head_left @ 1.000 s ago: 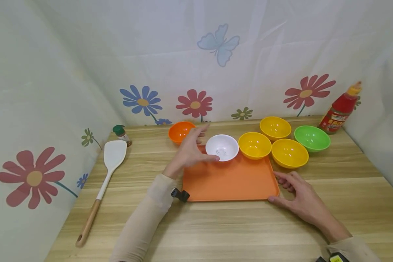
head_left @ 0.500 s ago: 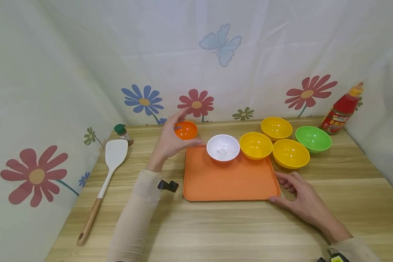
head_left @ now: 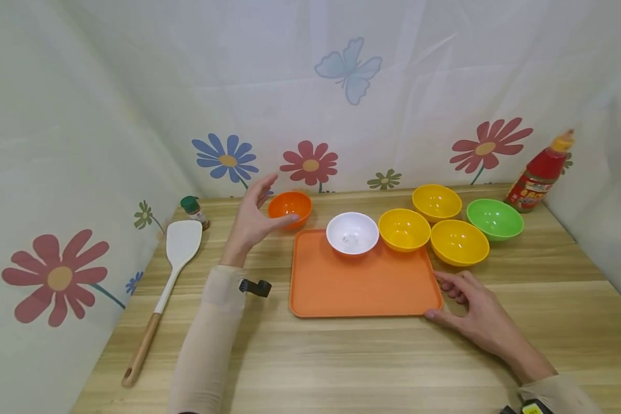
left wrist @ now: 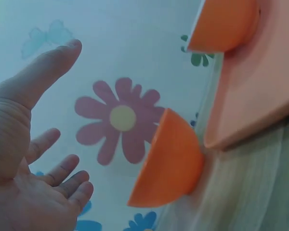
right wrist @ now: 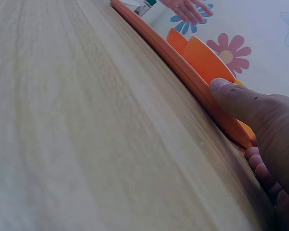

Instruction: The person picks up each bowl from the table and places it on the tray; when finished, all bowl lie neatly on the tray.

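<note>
My left hand (head_left: pixel 252 219) hovers just left of a small orange bowl (head_left: pixel 292 207), thumb and fingers spread with nothing between them. In the left wrist view its palm and extended thumb stand apart from that orange bowl (left wrist: pixel 169 163). My right hand (head_left: pixel 477 313) holds the front right corner of an orange tray (head_left: pixel 362 296). Its thumb is at the corner and its fingers curl at the right edge, also seen along the tray (right wrist: pixel 183 67) in the right wrist view. A bowl with a white inside (head_left: pixel 352 233) sits on the tray's far part.
Yellow bowls (head_left: pixel 405 231) stand at the tray's back right, beside a green bowl (head_left: pixel 494 219). A red sauce bottle (head_left: pixel 537 175) is at the far right. To the left lie a white spatula (head_left: pixel 168 287) with a wooden handle and a green-capped spice jar (head_left: pixel 194 211).
My left hand has moved left, away from the white bowl and past the orange bowl, with its fingers spread. My right hand stays at the tray's corner, and the bowls keep their places.
</note>
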The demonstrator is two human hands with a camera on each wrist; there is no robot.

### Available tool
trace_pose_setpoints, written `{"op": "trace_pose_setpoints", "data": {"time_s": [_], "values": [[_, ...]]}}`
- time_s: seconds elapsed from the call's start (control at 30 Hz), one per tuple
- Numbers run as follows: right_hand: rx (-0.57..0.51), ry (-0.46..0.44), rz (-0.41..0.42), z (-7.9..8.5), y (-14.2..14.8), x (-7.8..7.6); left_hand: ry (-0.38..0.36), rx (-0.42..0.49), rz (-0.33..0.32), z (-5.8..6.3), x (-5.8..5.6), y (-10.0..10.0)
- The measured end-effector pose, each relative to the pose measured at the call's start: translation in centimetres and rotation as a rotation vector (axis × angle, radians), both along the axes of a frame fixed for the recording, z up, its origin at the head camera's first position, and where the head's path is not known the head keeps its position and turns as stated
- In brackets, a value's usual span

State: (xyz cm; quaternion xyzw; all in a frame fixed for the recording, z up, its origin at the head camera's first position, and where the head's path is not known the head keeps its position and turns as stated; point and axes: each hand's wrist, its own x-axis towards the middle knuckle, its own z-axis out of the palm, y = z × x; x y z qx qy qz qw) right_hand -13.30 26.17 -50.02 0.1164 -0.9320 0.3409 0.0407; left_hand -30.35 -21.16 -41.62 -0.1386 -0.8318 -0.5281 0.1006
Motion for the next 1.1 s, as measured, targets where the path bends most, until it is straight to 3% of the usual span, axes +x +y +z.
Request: {"op": "trace_pose_setpoints", "data": {"time_s": [0.63, 0.97, 1.1], "values": [[0.003, -0.013, -0.006, -0.1, 0.1, 0.1, -0.141, 0.002, 0.014, -5.0, -2.6, -1.1], [-0.001, -0.010, 0.001, -0.1, 0.0, 0.0, -0.202, -0.048, 0.053, -6.4, -3.0, -1.1], [0.002, -0.017, 0.001, -0.1, 0.0, 0.0, -0.220, -0.017, 0.068, -6.8, -3.2, -1.1]]}}
